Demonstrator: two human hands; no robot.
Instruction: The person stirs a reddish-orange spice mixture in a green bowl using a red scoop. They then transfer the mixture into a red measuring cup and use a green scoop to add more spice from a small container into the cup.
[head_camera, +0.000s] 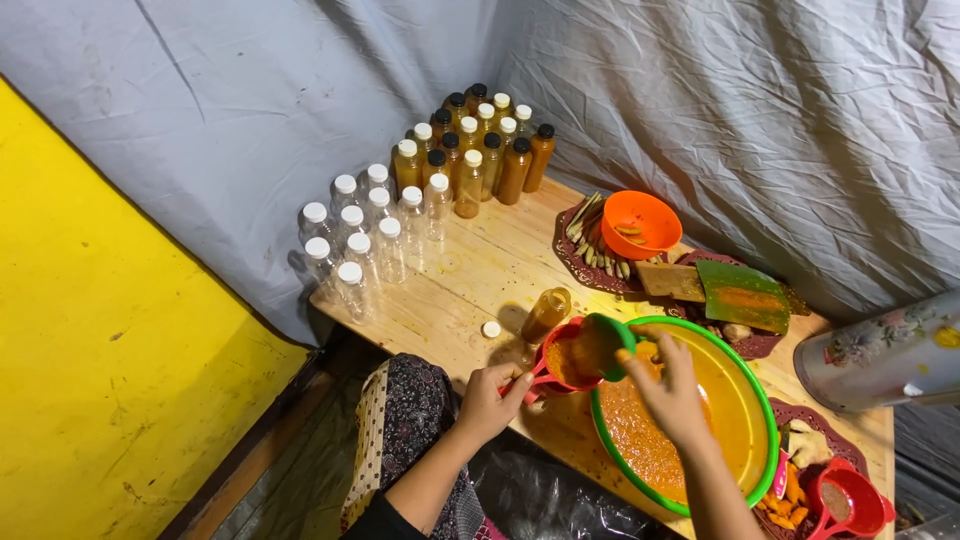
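Low in the middle, the left hand (488, 400) grips the red cup (566, 362); the right hand (668, 392) grips a green scoop (603, 343) over the green bowl (765, 400).

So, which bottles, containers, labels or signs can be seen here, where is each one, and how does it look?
Filled bottles: back of the wooden table, amber liquid, white or black caps, no labels visible.
Empty bottles: left end, clear plastic, white caps.
Open bottle: beside the red jug, amber, its white cap lying nearby.
Flask: right edge, pale with a flower pattern.
No signs or screens.
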